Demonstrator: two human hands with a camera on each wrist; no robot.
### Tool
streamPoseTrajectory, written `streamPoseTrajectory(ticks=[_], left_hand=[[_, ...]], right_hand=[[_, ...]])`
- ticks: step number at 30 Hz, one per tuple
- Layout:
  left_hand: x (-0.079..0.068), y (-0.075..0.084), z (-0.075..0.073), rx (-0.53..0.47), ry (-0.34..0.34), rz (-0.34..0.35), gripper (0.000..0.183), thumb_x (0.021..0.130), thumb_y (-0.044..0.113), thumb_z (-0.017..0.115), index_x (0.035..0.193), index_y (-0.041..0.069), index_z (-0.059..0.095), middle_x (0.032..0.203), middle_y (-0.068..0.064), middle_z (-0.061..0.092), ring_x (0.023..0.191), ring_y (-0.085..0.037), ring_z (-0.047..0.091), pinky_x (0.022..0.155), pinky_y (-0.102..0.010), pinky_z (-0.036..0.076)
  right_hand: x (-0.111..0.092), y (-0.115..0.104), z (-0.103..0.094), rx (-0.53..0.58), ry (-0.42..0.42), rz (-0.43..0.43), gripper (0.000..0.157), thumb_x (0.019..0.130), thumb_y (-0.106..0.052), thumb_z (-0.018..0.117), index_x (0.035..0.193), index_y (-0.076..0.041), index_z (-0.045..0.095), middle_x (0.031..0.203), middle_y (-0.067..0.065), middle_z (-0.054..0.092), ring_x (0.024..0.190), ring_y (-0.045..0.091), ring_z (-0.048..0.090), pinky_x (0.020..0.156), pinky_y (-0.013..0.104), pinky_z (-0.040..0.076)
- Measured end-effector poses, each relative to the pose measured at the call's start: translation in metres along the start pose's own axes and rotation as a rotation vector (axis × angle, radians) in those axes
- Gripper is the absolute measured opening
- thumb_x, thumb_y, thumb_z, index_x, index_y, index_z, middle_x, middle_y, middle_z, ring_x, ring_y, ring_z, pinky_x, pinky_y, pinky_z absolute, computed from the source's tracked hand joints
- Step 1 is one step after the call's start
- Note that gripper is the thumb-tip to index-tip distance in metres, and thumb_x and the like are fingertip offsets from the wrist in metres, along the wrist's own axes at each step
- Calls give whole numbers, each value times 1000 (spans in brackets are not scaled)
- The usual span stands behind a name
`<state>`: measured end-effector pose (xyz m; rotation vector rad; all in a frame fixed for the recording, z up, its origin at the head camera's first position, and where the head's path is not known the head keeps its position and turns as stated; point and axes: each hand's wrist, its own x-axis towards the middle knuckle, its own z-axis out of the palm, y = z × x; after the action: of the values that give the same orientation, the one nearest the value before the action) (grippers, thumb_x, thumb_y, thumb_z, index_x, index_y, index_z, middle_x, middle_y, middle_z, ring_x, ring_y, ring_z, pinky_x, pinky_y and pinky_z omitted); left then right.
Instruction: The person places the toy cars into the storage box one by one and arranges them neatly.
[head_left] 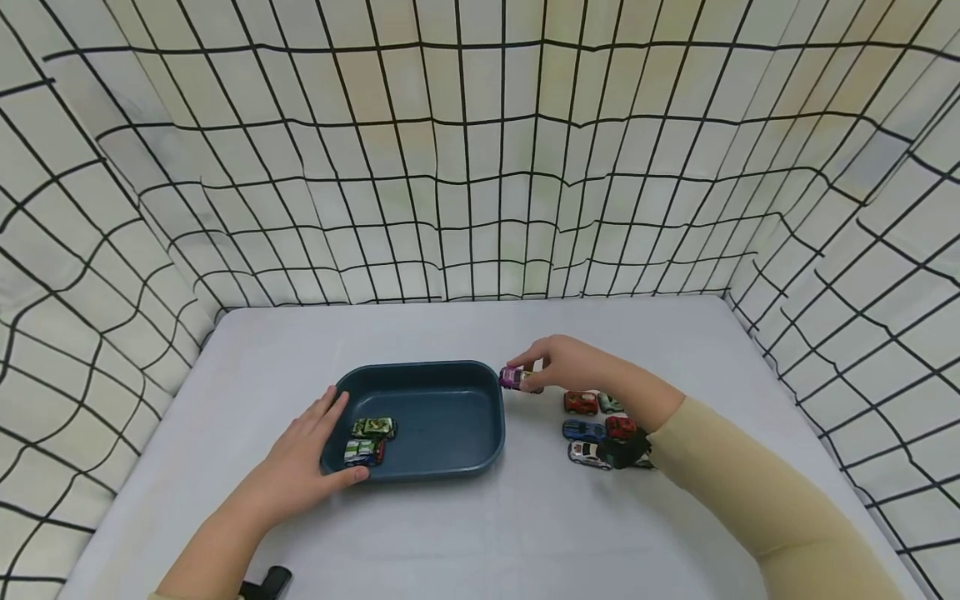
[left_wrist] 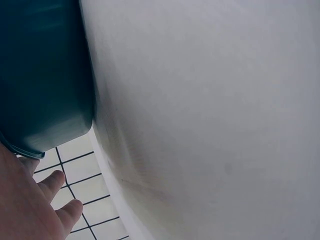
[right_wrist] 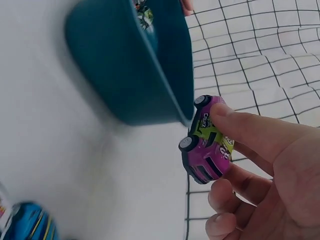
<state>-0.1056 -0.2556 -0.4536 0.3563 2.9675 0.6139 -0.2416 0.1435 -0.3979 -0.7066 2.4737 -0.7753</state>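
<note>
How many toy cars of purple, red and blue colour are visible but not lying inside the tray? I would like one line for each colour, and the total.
Purple: 1, the purple car, held by the right hand
Red: 2, a front-row red car and a farther red car
Blue: 1, the blue car
Total: 4

head view: bright, diffuse light, faint soft shadow on the white tabletop (head_left: 540, 533) by the right sleeve (head_left: 780, 500). 2 wrist views dimmer, greyer. right wrist: purple car (right_wrist: 207, 145) fairly crisp, blue car (right_wrist: 32, 222) blurred at lower left.
</note>
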Motion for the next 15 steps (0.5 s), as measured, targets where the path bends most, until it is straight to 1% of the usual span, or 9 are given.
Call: streamPoseTrajectory(ticks=[3, 6, 8, 12, 15], left_hand=[[0, 0, 0, 2, 1, 0, 116, 77, 72, 67, 160, 12, 13, 165, -19, 9, 146, -47, 16, 114, -67, 15], [0, 1, 0, -3, -1, 2, 116, 77, 72, 67, 160, 12, 13, 165, -18, 9, 146, -47, 16, 114, -67, 15], [0, 2, -1, -3, -1, 0, 116, 77, 72, 67, 160, 12, 14, 165, -18, 9, 146, -47, 16, 114, -67, 15], [0, 4, -1, 1, 0, 2, 115, 78, 72, 68, 160, 11, 15, 164, -19, 10, 146, -47, 16, 114, -67, 16], [0, 4, -1, 4, 2, 5, 115, 78, 71, 68, 160, 10, 16, 165, -19, 10, 146, -48, 16, 113, -68, 16]], right_hand=[[8, -9, 1, 14, 0, -14, 40, 91, -28, 74, 129, -21, 69, 104, -3, 65, 87, 24, 66, 72, 34, 50], [18, -19, 5, 10, 1, -17, 40, 91, -27, 74, 130, -21, 68, 105, -3, 64, 89, 25, 67, 72, 33, 50], [24, -25, 8, -8, 0, -22, 39, 91, -28, 74, 129, -22, 69, 106, -4, 64, 89, 22, 65, 73, 31, 51], [37, -41, 16, -46, -14, -40, 38, 91, -30, 73, 129, -25, 69, 112, -5, 65, 96, 16, 61, 77, 28, 54], [44, -54, 21, -56, -28, -64, 38, 92, -32, 73, 129, -27, 69, 119, -5, 65, 103, 14, 59, 85, 29, 54]])
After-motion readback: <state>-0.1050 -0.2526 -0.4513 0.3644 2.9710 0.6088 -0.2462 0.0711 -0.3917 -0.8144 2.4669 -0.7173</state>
